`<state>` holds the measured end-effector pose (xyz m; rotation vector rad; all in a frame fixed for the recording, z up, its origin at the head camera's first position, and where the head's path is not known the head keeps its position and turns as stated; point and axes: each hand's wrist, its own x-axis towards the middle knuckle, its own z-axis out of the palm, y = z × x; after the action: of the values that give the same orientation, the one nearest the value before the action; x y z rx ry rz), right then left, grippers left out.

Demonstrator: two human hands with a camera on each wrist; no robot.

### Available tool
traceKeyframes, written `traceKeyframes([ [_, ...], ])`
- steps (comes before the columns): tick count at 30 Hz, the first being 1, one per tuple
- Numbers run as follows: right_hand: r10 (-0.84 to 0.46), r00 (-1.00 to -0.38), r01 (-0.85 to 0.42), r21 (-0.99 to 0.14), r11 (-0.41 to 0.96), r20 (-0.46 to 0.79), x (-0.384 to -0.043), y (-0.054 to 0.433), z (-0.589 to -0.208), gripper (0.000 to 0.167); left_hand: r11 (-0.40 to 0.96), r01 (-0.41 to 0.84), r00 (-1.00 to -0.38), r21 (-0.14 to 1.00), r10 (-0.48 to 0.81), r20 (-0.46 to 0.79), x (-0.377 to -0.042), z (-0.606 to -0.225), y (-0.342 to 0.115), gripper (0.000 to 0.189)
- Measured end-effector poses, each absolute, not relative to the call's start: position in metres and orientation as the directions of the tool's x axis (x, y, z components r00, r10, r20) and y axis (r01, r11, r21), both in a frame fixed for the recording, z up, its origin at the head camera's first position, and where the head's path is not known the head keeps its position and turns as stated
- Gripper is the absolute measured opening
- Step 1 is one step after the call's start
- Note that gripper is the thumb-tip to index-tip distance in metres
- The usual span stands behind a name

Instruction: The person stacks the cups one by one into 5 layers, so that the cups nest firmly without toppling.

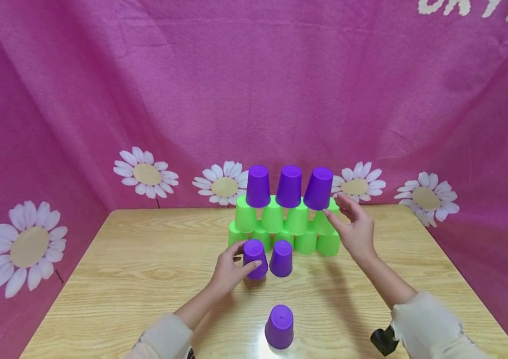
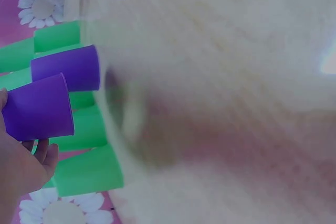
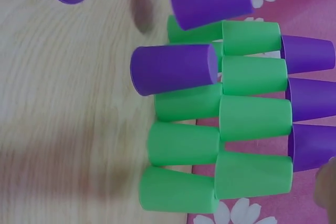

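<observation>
In the head view my left hand (image 1: 230, 269) holds an upside-down purple cup (image 1: 254, 259) between thumb and fingers. Right beside that cup stands another purple cup (image 1: 281, 259), also upside down. Behind them several green cups (image 1: 296, 220) form two stacked rows. Three purple cups sit on top: a left one (image 1: 258, 187), a middle one (image 1: 289, 187) and a slightly tilted right one (image 1: 318, 188). My right hand (image 1: 356, 230) is at the stack's right end, thumb and fingers apart, thumb tip close to the right cup's rim; whether it touches is unclear.
Nearer me on the wooden table (image 1: 146, 279) stands one more upside-down purple cup (image 1: 279, 326). A pink cloth (image 1: 254, 99) with daisy prints hangs behind the table and along both sides.
</observation>
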<state>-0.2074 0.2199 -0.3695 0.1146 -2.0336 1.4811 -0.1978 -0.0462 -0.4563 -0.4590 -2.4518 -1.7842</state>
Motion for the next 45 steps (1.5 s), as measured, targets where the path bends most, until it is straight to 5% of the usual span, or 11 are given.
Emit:
traceKeyframes([
  [45,0.112,-0.961,-0.206,-0.927,0.313,0.251,-0.191,0.180,-0.466,0.051,0.284,0.343,-0.937,0.895,0.169,0.306,-0.212,-0.372,-0.058,0.049],
])
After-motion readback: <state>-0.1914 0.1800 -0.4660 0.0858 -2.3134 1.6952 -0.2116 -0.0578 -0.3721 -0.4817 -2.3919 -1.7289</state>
